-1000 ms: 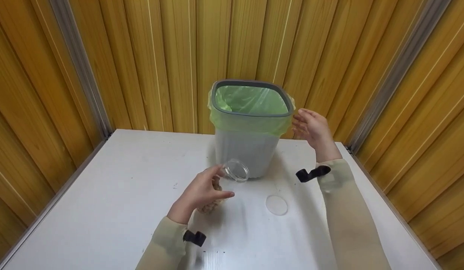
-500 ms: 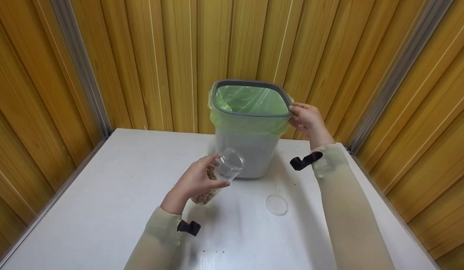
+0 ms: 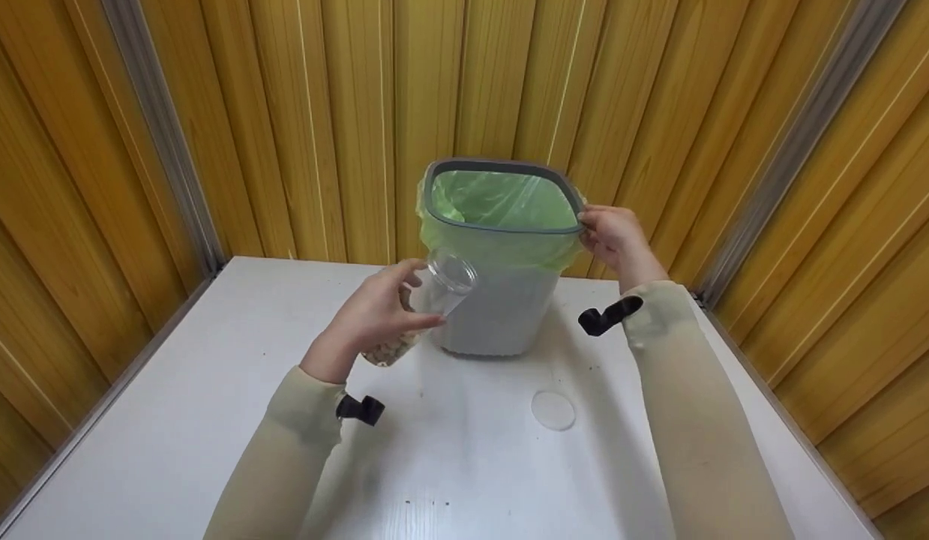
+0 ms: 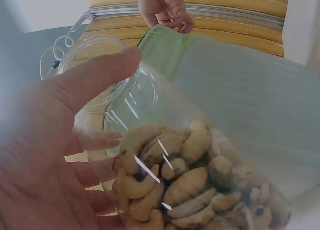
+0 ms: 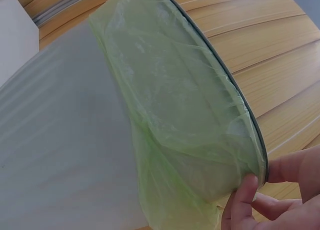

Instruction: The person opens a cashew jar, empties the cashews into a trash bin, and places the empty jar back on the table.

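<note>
My left hand (image 3: 368, 309) grips a clear plastic jar (image 3: 443, 294), tilted with its uncapped mouth up and to the right. Cashews (image 4: 185, 190) fill the lower part of the jar in the left wrist view; the thumb and fingers go round its wall. The jar's mouth overlaps the left front of a pale grey trash bin (image 3: 498, 315) in the head view, below its rim. A green bin bag (image 3: 501, 247) lines the bin and folds over the outside under a dark rim ring. At the right corner of that rim, my right hand (image 3: 615, 234) pinches the edge between thumb and fingers.
A clear round lid (image 3: 553, 410) lies flat on the white table (image 3: 299, 450), in front of the bin to the right. Yellow wood-look panels (image 3: 344, 135) enclose the table at the back and sides. Small dark specks dot the front of the table.
My left hand has carried the jar up and to the left, closer to the bin's upper part. The right hand has moved in from beside the bin and taken hold of its rim.
</note>
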A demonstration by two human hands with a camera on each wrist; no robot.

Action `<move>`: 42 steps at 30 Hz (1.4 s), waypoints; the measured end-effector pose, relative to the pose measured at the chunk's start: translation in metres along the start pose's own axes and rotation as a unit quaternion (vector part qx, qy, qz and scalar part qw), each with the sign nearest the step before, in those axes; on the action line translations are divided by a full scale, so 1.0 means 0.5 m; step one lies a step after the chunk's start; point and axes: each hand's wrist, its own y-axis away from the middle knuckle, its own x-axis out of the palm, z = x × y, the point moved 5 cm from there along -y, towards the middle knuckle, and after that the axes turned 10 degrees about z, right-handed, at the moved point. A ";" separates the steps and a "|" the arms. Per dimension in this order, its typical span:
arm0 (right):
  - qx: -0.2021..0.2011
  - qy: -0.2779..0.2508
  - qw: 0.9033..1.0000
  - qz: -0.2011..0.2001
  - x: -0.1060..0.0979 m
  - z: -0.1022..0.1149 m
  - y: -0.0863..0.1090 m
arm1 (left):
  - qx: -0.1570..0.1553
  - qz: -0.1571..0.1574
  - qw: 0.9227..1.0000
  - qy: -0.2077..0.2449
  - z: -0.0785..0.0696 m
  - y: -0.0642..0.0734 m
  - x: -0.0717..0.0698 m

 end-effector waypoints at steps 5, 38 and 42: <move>-0.010 0.012 1.000 -0.007 0.002 -0.001 0.000 | 0.004 -0.004 0.999 -0.042 -0.029 -0.011 -0.040; 0.003 0.034 0.999 -0.026 0.003 -0.003 0.009 | -0.082 -0.021 0.959 -0.270 -0.131 -0.145 -0.196; 0.000 0.027 0.999 -0.018 0.006 -0.002 0.008 | -0.090 -0.024 0.942 -0.321 -0.142 -0.165 -0.197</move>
